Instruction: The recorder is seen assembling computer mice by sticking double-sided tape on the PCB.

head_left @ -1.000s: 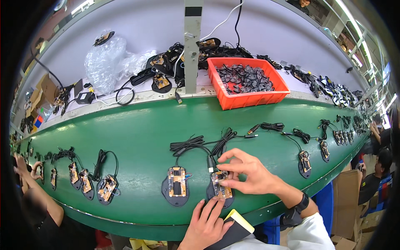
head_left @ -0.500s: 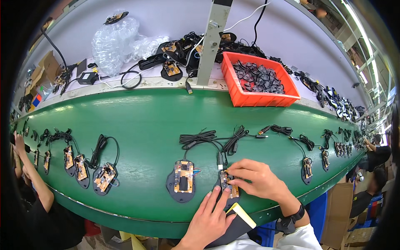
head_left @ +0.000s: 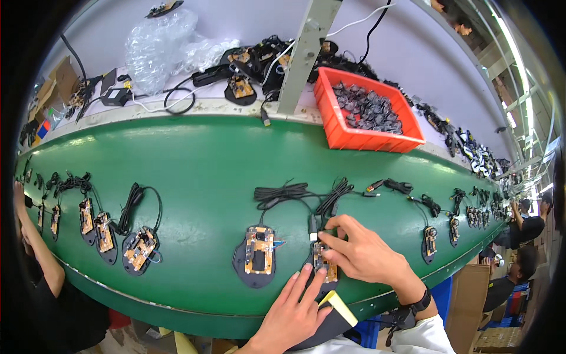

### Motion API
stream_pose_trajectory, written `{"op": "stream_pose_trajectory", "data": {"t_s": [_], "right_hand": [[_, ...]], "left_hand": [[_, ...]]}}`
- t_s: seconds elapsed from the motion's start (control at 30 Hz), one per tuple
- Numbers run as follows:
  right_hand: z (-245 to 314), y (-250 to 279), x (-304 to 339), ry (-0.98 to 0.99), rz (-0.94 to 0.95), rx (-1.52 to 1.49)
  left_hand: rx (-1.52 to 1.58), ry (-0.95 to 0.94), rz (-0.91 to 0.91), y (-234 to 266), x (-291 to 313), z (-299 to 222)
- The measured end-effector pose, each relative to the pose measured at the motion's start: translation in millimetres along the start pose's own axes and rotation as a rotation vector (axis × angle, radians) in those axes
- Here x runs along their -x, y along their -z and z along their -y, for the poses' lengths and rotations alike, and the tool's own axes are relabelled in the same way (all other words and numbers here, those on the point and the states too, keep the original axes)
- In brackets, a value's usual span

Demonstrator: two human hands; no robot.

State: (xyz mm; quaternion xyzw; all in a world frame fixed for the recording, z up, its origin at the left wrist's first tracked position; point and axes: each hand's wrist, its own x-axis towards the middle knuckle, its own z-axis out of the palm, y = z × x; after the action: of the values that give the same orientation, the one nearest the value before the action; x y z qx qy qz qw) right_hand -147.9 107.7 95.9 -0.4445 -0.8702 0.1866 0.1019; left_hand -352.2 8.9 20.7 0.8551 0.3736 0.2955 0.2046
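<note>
In front of me on the green work surface lies a black mouse base (head_left: 321,289) carrying a tan circuit board (head_left: 331,274). My left hand (head_left: 289,315) rests over its lower left side, fingers stretched and fingertips touching it. The thumb and fingers of my right hand (head_left: 362,253) are pinched together at the board's upper end; whatever lies between them is hidden. A black cable with a pale plug (head_left: 313,227) runs up from this end. Just left lies a second mouse base with its circuit board (head_left: 259,251), fully visible and untouched.
A red bin (head_left: 371,138) of small dark parts stands beyond, beside a metal post (head_left: 303,65). More mouse boards with cables lie left (head_left: 140,251) and right (head_left: 429,245). A black item with a yellow edge (head_left: 338,307) sits by my left wrist. Co-workers are at both sides.
The whole view has tilted slightly. My right fingers have shifted a little over the board's upper end and remain pinched. My left hand stays in place on the base.
</note>
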Motion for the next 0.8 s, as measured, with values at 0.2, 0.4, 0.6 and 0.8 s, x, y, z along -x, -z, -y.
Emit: {"op": "stream_pose_trajectory", "data": {"t_s": [0.2,0.4,0.6,0.8], "right_hand": [[-64.6,63.6,-71.4,0.088,-0.158,0.234],[-210.1,91.5,-171.4,-0.404,0.017,0.584],[-209.2,100.1,-172.7,-0.281,-0.237,0.512],[-31.8,31.0,-111.6,0.262,-0.461,-0.089]], "left_hand": [[-0.052,0.062,-0.243,50.1,13.7,9.9],[-0.101,0.136,-0.22,39.0,27.4,39.9],[-0.12,0.133,-0.238,42.3,26.9,30.9],[-0.246,0.146,-0.145,41.0,39.5,45.2]]}}
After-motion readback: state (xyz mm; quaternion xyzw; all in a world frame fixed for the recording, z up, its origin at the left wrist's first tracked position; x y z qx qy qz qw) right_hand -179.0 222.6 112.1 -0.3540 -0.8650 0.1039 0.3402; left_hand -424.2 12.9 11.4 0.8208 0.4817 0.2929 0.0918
